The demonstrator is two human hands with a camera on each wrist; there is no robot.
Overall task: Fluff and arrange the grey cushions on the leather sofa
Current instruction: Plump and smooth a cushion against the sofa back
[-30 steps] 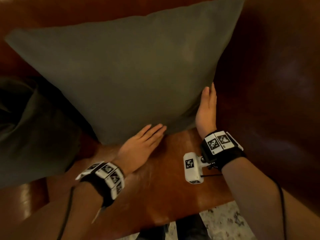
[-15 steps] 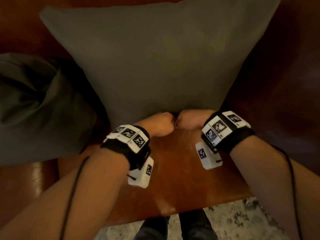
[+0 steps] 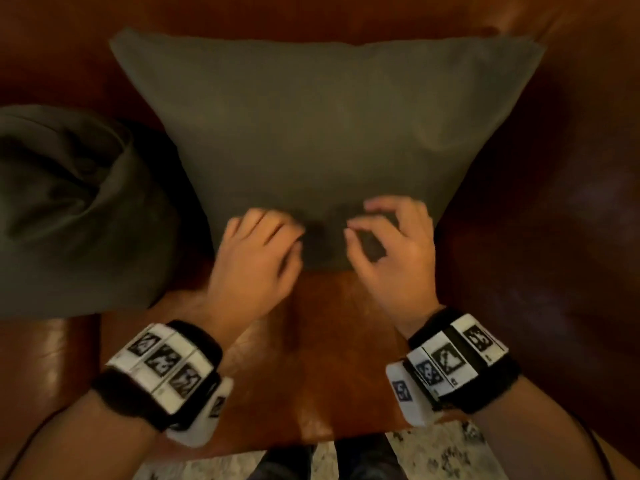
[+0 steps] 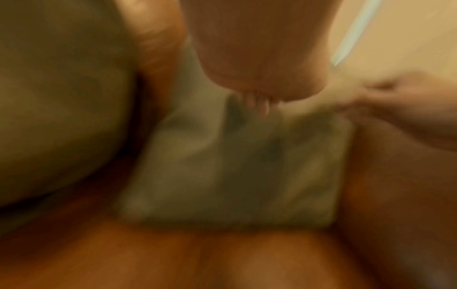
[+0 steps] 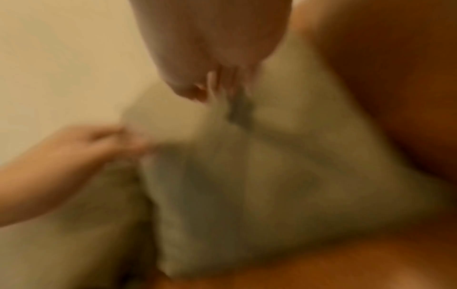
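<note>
A large grey cushion (image 3: 322,133) stands upright against the back of the brown leather sofa (image 3: 322,358). Both hands are at its lower front, close together. My left hand (image 3: 294,247) has its fingers curled into the fabric near the bottom edge. My right hand (image 3: 356,220) is curled like a claw, thumb and forefinger around a bulge of the fabric. A dark dent lies between the hands. The wrist views are blurred: the left hand (image 4: 257,101) and the right hand (image 5: 217,88) each meet a dark fold of the cushion (image 4: 235,166) (image 5: 272,176).
A second grey cushion (image 3: 69,209), crumpled, lies on the seat to the left, touching the first. The sofa's padded arm (image 3: 554,237) rises close on the right. A pale patterned rug (image 3: 450,455) shows below the seat's front edge.
The cushion has turned from tilted to square against the backrest. Both hands went from flat at its sides, to fists pushed under its bottom edge, to curled on its lower front.
</note>
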